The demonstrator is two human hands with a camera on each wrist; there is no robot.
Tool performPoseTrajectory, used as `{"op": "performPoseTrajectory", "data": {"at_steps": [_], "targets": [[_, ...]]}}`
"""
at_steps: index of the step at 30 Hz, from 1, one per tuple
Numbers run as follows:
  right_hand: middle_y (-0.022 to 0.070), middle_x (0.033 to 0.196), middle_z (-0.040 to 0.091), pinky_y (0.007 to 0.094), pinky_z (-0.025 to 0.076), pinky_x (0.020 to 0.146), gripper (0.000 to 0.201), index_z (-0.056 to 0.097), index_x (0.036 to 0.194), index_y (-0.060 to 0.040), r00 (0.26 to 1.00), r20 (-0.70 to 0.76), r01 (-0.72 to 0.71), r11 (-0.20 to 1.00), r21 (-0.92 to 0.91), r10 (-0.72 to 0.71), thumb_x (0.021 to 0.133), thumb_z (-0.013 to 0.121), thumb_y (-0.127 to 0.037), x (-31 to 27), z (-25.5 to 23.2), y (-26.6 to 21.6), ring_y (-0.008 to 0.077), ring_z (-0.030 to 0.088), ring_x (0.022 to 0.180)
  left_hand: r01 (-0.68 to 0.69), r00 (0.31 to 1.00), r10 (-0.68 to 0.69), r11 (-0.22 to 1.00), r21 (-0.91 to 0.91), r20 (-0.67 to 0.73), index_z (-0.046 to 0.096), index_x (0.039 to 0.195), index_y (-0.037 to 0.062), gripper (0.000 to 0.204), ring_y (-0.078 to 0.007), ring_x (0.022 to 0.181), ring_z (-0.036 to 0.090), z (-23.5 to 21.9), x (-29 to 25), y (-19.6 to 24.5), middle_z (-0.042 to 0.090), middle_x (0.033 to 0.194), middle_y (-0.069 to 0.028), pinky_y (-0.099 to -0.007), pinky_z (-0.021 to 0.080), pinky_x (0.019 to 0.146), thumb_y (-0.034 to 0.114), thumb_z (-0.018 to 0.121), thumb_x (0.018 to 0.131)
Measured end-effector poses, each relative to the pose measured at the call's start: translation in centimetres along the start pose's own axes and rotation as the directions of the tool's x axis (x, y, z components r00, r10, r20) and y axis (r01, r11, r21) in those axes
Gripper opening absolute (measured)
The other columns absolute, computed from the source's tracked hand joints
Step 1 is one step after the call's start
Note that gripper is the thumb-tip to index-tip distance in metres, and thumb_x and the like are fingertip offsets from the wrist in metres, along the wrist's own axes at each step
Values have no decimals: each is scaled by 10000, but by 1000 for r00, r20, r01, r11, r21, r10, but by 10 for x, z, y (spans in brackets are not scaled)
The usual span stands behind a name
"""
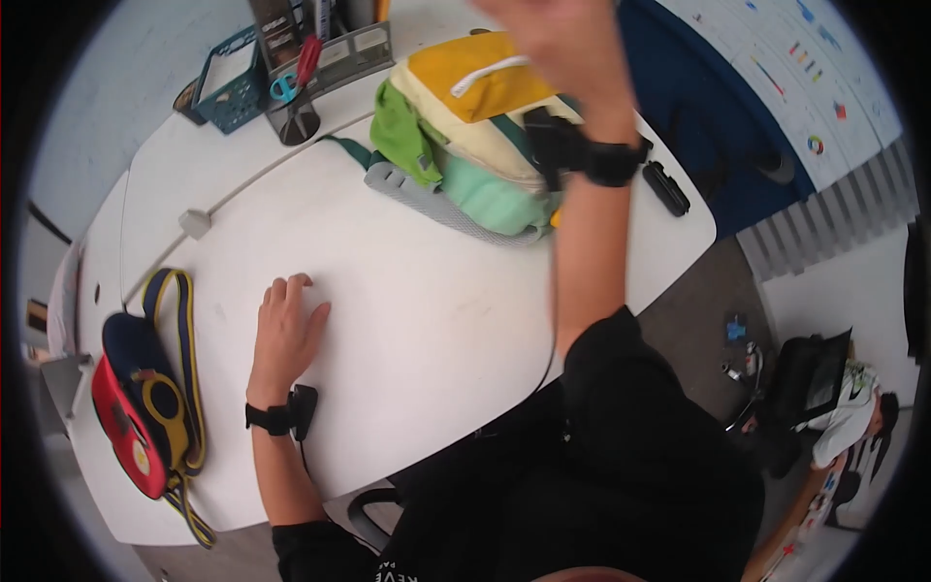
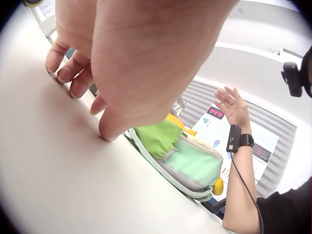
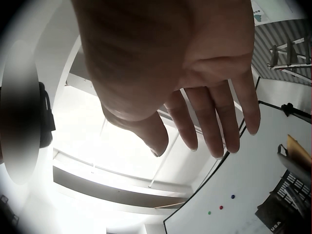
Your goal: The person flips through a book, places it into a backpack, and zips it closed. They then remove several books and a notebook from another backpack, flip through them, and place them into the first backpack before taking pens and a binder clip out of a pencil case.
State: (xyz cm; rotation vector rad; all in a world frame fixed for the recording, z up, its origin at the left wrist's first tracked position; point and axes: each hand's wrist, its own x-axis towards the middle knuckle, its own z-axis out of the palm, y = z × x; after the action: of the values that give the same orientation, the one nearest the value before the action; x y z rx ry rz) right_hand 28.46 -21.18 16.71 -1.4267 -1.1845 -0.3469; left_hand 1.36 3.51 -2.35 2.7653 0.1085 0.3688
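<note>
My left hand [image 1: 283, 330] rests on the white table [image 1: 407, 339], its fingers relaxed; in the left wrist view its fingertips [image 2: 73, 92] touch the tabletop. My right hand [image 1: 572, 58] is raised above the far side of the table, at the top edge of the head view. The right wrist view shows that hand [image 3: 195, 83] with its fingers extended and nothing in them. Below and beside the raised hand lies a yellow, cream and green backpack [image 1: 485, 145], also seen in the left wrist view [image 2: 190, 161]. Neither hand holds anything.
A red and navy bag [image 1: 136, 417] with a striped strap lies at the table's left. At the back stand a teal basket [image 1: 233, 92] and a pen holder [image 1: 294, 124] with scissors. A black case [image 1: 666, 188] is near the right edge. Another person [image 1: 853, 407] is at far right.
</note>
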Motion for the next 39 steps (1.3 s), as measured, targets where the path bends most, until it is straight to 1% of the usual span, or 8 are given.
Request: {"op": "performPoseTrajectory", "data": {"at_steps": [8,10,14,26,28,34,37,39], "targets": [[159,1398,563,322,486,1011,717,412,1496,-46,691,162,-387,550,-740,704,921,726,-338,-39,-141,150,201,565,1255,113,994,-113,994,-2,11,534,1141,23,327,-370,981,568,1,-3,1,574,1017,-177,-444,465,858,108,687,865],[154,1423,531,328,479,1033,817,364,1511,-3,468,452,-648,642,-410,760,895,743,-383,-57,-152,166,219,553,1273,87,996,-88,996,11,4,539,1135,22,323,-366,984,570,1,-4,0,577,1016,-172,-442,466,863,111,689,863],[133,1403,540,303,477,1039,754,369,1500,0,478,392,-872,479,103,786,901,753,-252,-87,-131,144,179,569,1236,100,995,-99,995,-29,19,540,1123,22,310,-370,989,571,-1,-2,2,576,1013,-169,-440,467,876,110,684,863],[122,1447,497,292,474,1017,765,252,1535,-26,645,676,-374,919,-127,356,995,581,-458,-72,60,61,184,581,1198,108,914,-315,797,-594,-256,304,1550,60,686,-334,1388,424,-58,4,-6,404,1526,-210,-414,352,1132,388,571,1010],[171,1362,558,302,510,951,797,296,1503,-4,385,739,-347,828,-440,553,979,549,-547,-52,75,30,208,603,1172,161,951,-295,733,-661,-95,236,1567,23,710,-289,1463,308,-68,4,5,297,1593,-198,-377,265,1177,414,502,1038],[122,898,698,311,512,684,543,720,1071,4,594,640,-43,814,-579,487,937,633,-515,1,87,41,196,629,793,205,965,-263,782,-588,-14,184,1557,-35,734,-331,1501,232,-67,-5,22,244,1603,-245,-383,181,1212,415,450,1042],[73,882,702,293,522,706,351,706,1154,-36,867,493,51,969,-242,77,968,657,-330,4,84,57,164,645,754,142,944,-74,970,196,-321,251,1529,-11,737,-411,1450,310,-89,10,17,309,1543,-284,-435,327,1155,323,605,977],[80,888,704,292,527,718,334,697,1170,-40,868,486,-1,979,-202,101,963,663,-300,4,79,63,168,655,773,42,929,14,989,142,-370,430,1435,15,568,-390,1332,469,-110,38,41,464,1432,-238,-417,394,1097,224,643,952]]}}
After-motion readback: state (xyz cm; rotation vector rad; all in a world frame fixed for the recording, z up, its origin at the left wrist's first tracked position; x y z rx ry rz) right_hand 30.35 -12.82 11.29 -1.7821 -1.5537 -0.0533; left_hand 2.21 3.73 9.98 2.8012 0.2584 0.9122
